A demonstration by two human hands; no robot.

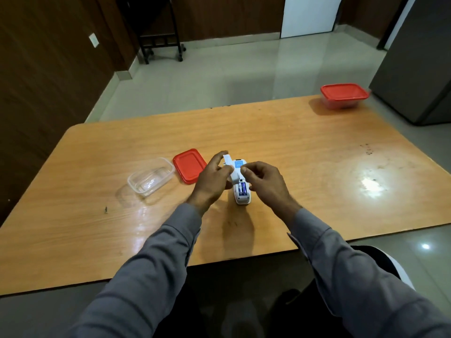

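A white remote control (241,191) lies face down in the middle of the wooden table (292,147). Its battery bay is open and shows two blue batteries (242,188). My left hand (211,179) grips the white battery cover (230,170), held tilted just above the remote's left side. My right hand (263,180) hovers over the remote's right side with fingers curled; its fingertips sit close to the cover, and I cannot tell whether they pinch anything.
An empty clear plastic box (151,178) stands left of my hands, with its red lid (189,165) lying flat beside it. A second box with a red lid on (344,95) stands at the table's far right corner. A grey cabinet (419,69) rises beyond it.
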